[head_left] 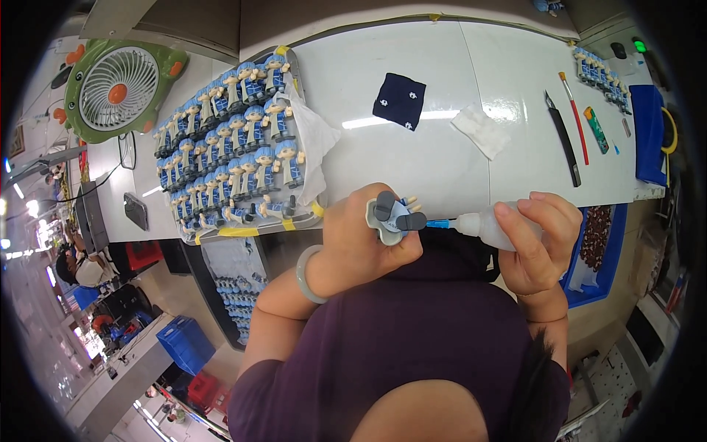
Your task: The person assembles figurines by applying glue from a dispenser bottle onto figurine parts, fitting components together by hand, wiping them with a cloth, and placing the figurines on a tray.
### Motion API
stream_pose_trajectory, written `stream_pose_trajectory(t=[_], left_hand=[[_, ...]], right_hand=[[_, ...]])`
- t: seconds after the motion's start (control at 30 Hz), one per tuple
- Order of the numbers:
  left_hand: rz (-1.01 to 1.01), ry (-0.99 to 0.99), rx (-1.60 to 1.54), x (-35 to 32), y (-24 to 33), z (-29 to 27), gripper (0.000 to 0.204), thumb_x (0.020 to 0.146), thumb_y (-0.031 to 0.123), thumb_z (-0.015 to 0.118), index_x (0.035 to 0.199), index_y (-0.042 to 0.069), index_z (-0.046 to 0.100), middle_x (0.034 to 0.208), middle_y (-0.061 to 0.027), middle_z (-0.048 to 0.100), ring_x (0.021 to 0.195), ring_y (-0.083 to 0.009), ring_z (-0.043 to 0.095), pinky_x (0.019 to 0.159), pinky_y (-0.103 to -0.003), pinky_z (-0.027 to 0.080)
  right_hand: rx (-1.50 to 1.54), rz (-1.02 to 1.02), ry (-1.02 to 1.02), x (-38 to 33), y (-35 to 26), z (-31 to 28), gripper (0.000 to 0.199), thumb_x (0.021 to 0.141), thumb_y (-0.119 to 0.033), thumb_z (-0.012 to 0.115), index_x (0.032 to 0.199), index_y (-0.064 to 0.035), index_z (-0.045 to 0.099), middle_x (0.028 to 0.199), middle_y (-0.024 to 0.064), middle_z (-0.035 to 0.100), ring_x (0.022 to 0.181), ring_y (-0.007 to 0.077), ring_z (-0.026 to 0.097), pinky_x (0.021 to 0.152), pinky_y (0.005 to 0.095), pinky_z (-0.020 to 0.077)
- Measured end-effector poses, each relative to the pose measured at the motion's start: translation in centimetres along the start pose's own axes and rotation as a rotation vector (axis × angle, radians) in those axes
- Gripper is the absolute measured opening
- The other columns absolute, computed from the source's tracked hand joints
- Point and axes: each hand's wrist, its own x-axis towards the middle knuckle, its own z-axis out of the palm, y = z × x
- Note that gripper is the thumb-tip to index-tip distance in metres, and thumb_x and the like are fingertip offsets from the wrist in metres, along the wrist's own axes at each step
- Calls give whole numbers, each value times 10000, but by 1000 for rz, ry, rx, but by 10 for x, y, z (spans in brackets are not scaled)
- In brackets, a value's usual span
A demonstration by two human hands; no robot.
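Note:
My left hand [359, 239] is closed around a small figurine [392, 217], whose dark shoe soles face up toward me. Its light coat hem flares around the legs, and its head is hidden in my fist. In my right hand [541, 243] is a white squeeze bottle [495, 225] with a thin blue needle tip [440, 223]. The bottle lies nearly level, its tip pointing left at the figurine's shoe; whether they touch I cannot tell. Left of my hands, a tray [300, 70] with yellow tape carries several rows of blue-haired figurines [236, 132].
A dark folded cloth [400, 101] and a white wipe [482, 132] lie on the white table. Rightward are a black-handled knife [563, 140], a red brush [574, 118], a green cutter [596, 131], and a blue bin [649, 136]. A green fan [118, 92] and phone [135, 211] sit left.

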Motion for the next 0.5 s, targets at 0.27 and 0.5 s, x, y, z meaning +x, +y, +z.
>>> stream_pose_trajectory(t=[0.27,0.5], left_hand=[[-55,49,-91,-1,-1,4,265,568,146,646,760,37,498,643,-53,486,482,-213,493,434,-285,407],[-76,-9,-84,-2,-3,1,263,562,160,657,729,42,491,589,-47,477,453,-213,487,422,-285,404]], right_hand=[[-34,-4,-15,1,-2,-1,391,621,-25,571,979,-173,629,972,-15,478,895,165,465,728,278,321],[-58,-16,-48,6,-6,-6,309,664,-122,626,968,-175,634,958,-26,484,888,156,465,726,270,321]])
